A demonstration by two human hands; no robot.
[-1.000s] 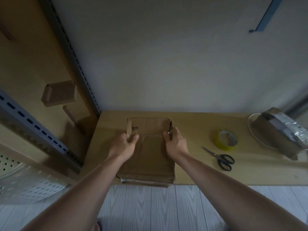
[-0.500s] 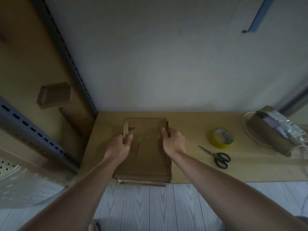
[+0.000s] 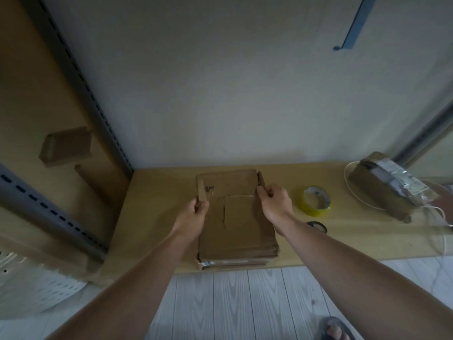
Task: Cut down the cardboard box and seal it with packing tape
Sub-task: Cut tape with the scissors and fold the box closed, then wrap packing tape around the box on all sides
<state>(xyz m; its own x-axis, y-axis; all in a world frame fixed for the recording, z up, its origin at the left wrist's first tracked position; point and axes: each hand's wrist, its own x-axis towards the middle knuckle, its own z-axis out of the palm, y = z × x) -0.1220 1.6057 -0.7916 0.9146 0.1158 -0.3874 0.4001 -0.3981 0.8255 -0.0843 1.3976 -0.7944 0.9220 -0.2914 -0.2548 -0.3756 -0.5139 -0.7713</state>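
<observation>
Cardboard box (image 3: pixel 239 231) lies low on the tabletop (image 3: pixel 152 217), centre-left, long axis running away from me. Its near end sits at the tabletop's front edge and its far end is close to the wall. Left grip (image 3: pixel 193 217) pinches the narrow flap on the box's left side, thumb and fingers curled round the flap's near end, with the flap standing up off the top face. Right grip (image 3: pixel 275 204) is clenched on the matching flap at the right edge, fingers curled over it, and that flap is raised too. The top face shows an outline of clear tape, a dark slit left of centre and a small black scribble by the left flap. Packing tape roll (image 3: pixel 316 201), yellow, lies flat to the right of my right grip, apart from the box. Scissors (image 3: pixel 317 227) sit just nearer than the roll — only black handle loops show, the rest is hidden behind my right forearm. Far right is a brown parcel (image 3: pixel 377 192) with a shiny label and a white cable (image 3: pixel 345 177) curving past its left end. A grey slotted shelf upright (image 3: pixel 81 77) stands at the left corner. Below is pale plank floor (image 3: pixel 232 303), with a sandalled foot (image 3: pixel 334 330) at bottom right.
</observation>
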